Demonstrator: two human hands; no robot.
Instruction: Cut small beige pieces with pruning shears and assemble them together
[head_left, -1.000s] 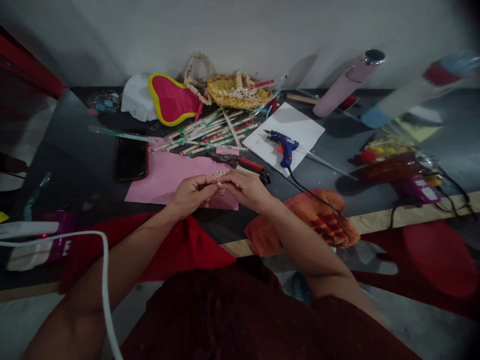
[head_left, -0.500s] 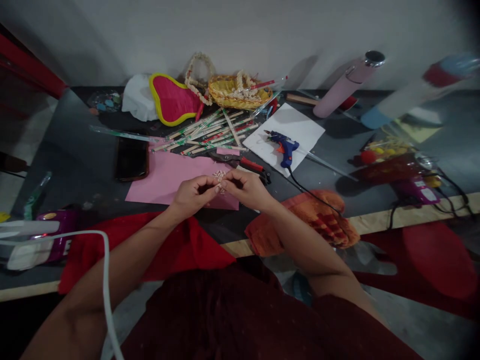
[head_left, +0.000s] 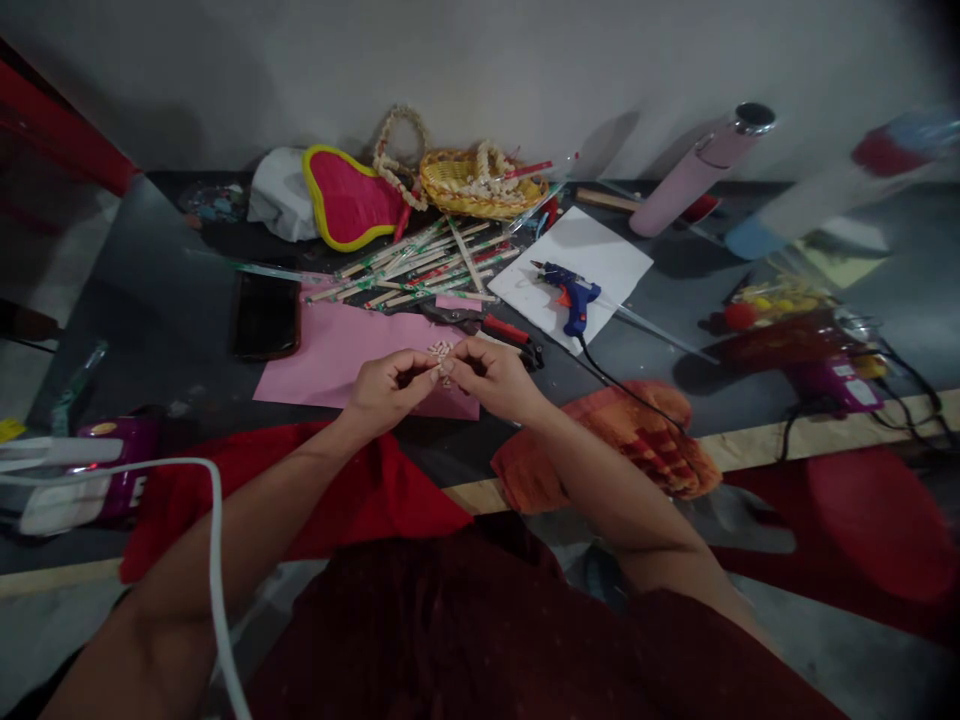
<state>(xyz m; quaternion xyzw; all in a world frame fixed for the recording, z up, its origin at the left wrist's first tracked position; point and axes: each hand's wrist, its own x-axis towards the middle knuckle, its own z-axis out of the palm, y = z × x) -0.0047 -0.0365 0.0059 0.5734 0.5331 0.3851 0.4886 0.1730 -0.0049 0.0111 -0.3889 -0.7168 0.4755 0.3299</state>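
Observation:
My left hand (head_left: 390,392) and my right hand (head_left: 496,380) meet fingertip to fingertip over a sheet of pink paper (head_left: 330,345). Both are closed in a pinch around something tiny and pale, too small to make out clearly. Just behind the fingertips lies a little pile of short, pale cut pieces (head_left: 439,349), partly covered by my fingers. Red-and-black handled pliers (head_left: 502,330) rest beyond my right hand. Farther back, pale wooden sticks in printed wrappers (head_left: 420,265) lie in a loose heap.
A blue glue gun (head_left: 576,300) lies on white card (head_left: 600,240), its cord running over an orange towel (head_left: 622,440). A phone (head_left: 266,315) is at left. Behind stand a yellow basket (head_left: 450,185) and pink bottle (head_left: 701,170). A white cable (head_left: 215,540) crosses near my left arm.
Both hands keep the same pinch over the paper. The whole view has shifted very slightly; nothing on the table has visibly moved.

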